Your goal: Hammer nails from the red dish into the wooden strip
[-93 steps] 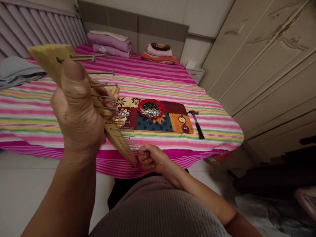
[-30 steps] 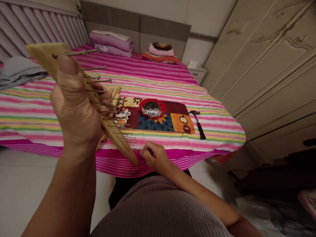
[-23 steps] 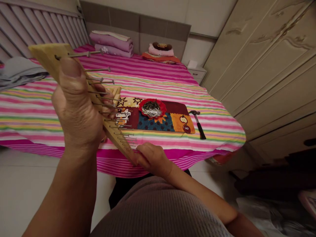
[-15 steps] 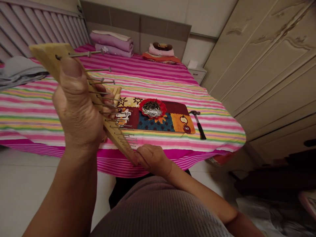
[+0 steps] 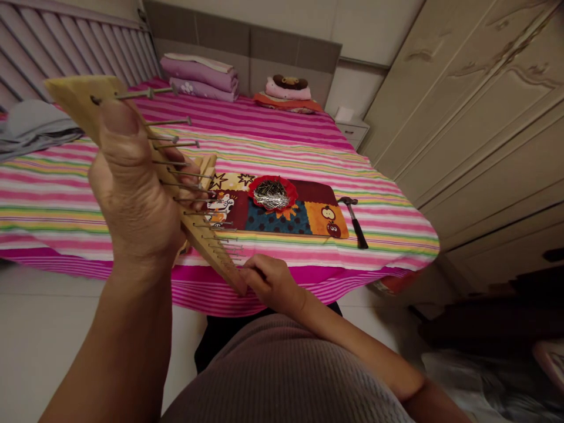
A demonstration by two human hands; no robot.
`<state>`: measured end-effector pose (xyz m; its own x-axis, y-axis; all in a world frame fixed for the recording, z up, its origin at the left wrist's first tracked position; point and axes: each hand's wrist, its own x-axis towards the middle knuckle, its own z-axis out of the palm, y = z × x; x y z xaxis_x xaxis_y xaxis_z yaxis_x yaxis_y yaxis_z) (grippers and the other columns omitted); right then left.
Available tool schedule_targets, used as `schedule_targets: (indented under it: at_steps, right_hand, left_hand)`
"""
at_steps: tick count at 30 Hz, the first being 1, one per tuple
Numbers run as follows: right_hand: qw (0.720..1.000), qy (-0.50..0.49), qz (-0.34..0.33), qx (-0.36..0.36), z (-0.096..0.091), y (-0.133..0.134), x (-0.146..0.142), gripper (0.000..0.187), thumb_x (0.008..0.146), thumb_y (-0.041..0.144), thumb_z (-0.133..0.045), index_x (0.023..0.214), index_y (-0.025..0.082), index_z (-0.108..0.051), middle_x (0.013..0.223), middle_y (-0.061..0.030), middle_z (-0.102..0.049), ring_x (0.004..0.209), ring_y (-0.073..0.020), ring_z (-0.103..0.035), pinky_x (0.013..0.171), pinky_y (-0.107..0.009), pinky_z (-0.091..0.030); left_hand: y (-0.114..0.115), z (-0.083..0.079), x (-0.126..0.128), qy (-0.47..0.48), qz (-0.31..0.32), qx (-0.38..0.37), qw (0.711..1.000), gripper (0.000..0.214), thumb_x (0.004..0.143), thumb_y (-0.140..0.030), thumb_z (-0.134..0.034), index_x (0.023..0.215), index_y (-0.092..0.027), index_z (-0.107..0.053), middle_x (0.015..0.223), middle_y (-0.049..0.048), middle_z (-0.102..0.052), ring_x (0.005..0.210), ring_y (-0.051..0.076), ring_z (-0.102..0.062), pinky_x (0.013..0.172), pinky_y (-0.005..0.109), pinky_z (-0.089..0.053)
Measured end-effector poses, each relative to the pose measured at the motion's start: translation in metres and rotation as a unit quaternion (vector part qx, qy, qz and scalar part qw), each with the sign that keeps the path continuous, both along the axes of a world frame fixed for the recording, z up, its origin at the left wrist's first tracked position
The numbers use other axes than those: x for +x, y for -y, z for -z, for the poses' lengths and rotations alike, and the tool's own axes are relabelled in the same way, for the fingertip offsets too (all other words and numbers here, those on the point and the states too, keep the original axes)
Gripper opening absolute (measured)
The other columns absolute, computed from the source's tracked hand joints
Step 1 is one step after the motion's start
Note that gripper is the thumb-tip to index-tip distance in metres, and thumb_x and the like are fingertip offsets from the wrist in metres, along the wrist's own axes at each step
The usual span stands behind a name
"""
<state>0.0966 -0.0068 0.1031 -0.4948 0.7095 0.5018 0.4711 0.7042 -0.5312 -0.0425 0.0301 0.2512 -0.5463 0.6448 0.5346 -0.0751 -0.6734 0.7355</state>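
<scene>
My left hand [image 5: 136,194] is wrapped round the upper part of a long, narrow wooden board [image 5: 207,241], thumb along its face and fingers behind. The board is tilted, its broad upper end near my view and its lower end toward my body. A row of nails [image 5: 176,121] sticks out of it to the right, each standing in its own spot along the length. My right hand [image 5: 273,282] is curled at the board's lower end, its fingertips touching or just beside it. Whether anything small is pinched there is hidden.
On the striped bed sheet [image 5: 379,211] lies a patchwork-print mat [image 5: 282,226] bearing a red dish [image 5: 252,194] of loose nails. A hammer [image 5: 358,226] rests right of the mat. More wooden pieces [image 5: 207,164] lie behind my left hand. Folded bedding [image 5: 198,73] is stacked farther back.
The board and my left hand have shifted slightly left. My right hand has moved up a little, and its fingers sit more at the board's edge.
</scene>
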Motion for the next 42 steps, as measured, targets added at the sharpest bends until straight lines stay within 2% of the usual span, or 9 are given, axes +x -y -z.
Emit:
schedule_targets:
  at_steps: [6, 12, 17, 22, 26, 32, 36, 39, 42]
  right_hand:
    - [1.000, -0.025, -0.015, -0.010, -0.003, -0.002, -0.004, 0.028, 0.090, 0.021, -0.034, 0.067, 0.017, -0.050, 0.058, 0.0034, -0.049, 0.051, -0.0073, -0.043, 0.048, -0.017, -0.033]
    - [0.990, 0.077, -0.062, 0.105, -0.016, -0.011, 0.013, 0.036, 0.090, 0.030, -0.038, 0.058, 0.019, -0.051, 0.058, 0.0008, -0.046, 0.055, -0.0119, -0.038, 0.052, -0.025, -0.027]
    - [0.998, 0.015, -0.049, -0.024, -0.018, -0.014, 0.033, 0.027, 0.086, 0.025, -0.041, 0.061, 0.019, -0.050, 0.061, 0.0012, -0.043, 0.059, -0.0127, -0.037, 0.057, -0.026, -0.029]
    - [0.987, -0.081, -0.024, -0.138, -0.018, -0.011, 0.022, 0.015, 0.081, 0.019, -0.043, 0.068, 0.018, -0.052, 0.067, 0.0003, -0.049, 0.065, -0.0124, -0.042, 0.063, -0.025, -0.034]
    - [0.939, -0.167, -0.025, -0.299, -0.025, 0.000, 0.001, 0.017, 0.080, 0.022, -0.041, 0.065, 0.019, -0.049, 0.059, 0.0034, -0.046, 0.055, -0.0096, -0.041, 0.052, -0.021, -0.033]
    - [0.816, -0.229, -0.056, -0.528, -0.034, 0.001, -0.010, 0.013, 0.074, 0.027, -0.040, 0.062, 0.021, -0.041, 0.051, 0.0074, -0.035, 0.038, -0.0059, -0.025, 0.035, -0.017, -0.022]
    - [0.741, -0.220, -0.108, -0.625, -0.041, -0.006, -0.009, 0.015, 0.069, 0.032, -0.039, 0.058, 0.021, -0.038, 0.053, 0.0075, -0.031, 0.037, -0.0051, -0.017, 0.031, -0.018, -0.017]
    - [0.725, -0.223, -0.105, -0.643, -0.044, -0.008, -0.011, 0.015, 0.066, 0.032, -0.039, 0.055, 0.022, -0.038, 0.049, 0.0089, -0.026, 0.037, -0.0054, -0.015, 0.030, -0.018, -0.017]
    - [0.745, -0.236, -0.060, -0.621, -0.045, -0.007, -0.013, 0.013, 0.065, 0.028, -0.042, 0.054, 0.021, -0.040, 0.045, 0.0091, -0.031, 0.035, -0.0047, -0.017, 0.030, -0.017, -0.015]
  left_hand:
    - [0.000, -0.001, 0.000, -0.007, 0.004, -0.001, 1.000, 0.040, 0.076, -0.052, -0.049, 0.059, -0.016, -0.053, 0.046, -0.0025, -0.049, 0.035, 0.010, -0.047, 0.030, 0.023, -0.040]
    - [-0.001, 0.000, -0.001, -0.011, 0.006, 0.018, 1.000, 0.039, 0.079, -0.048, -0.047, 0.058, -0.016, -0.053, 0.047, -0.0025, -0.049, 0.037, 0.010, -0.051, 0.031, 0.022, -0.042]
    - [-0.003, 0.001, -0.002, -0.016, -0.005, 0.024, 1.000, 0.039, 0.079, -0.051, -0.046, 0.060, -0.017, -0.050, 0.042, -0.0047, -0.045, 0.031, 0.009, -0.047, 0.031, 0.022, -0.041]
    - [-0.004, 0.001, -0.002, -0.017, -0.004, 0.024, 1.000, 0.040, 0.083, -0.047, -0.042, 0.058, -0.016, -0.049, 0.046, -0.0041, -0.046, 0.036, 0.008, -0.051, 0.034, 0.019, -0.042]
    - [-0.003, 0.002, -0.002, -0.035, -0.015, 0.036, 0.999, 0.039, 0.083, -0.048, -0.043, 0.061, -0.016, -0.049, 0.048, -0.0042, -0.046, 0.040, 0.008, -0.053, 0.035, 0.018, -0.042]
    - [-0.001, 0.003, -0.003, -0.030, 0.014, 0.020, 0.999, 0.040, 0.080, -0.052, -0.047, 0.063, -0.016, -0.049, 0.048, -0.0038, -0.048, 0.033, 0.008, -0.047, 0.031, 0.022, -0.042]
    - [0.000, 0.003, -0.001, -0.040, -0.006, 0.029, 0.999, 0.039, 0.084, -0.047, -0.041, 0.061, -0.017, -0.048, 0.046, -0.0043, -0.046, 0.035, 0.008, -0.050, 0.030, 0.018, -0.040]
    - [-0.001, 0.003, 0.000, -0.048, -0.009, 0.028, 0.998, 0.039, 0.084, -0.048, -0.042, 0.063, -0.016, -0.049, 0.049, -0.0040, -0.048, 0.036, 0.007, -0.050, 0.030, 0.018, -0.040]
    - [-0.002, 0.003, -0.001, -0.030, -0.014, 0.036, 0.999, 0.039, 0.083, -0.047, -0.043, 0.060, -0.016, -0.050, 0.048, -0.0040, -0.047, 0.037, 0.008, -0.051, 0.031, 0.018, -0.040]
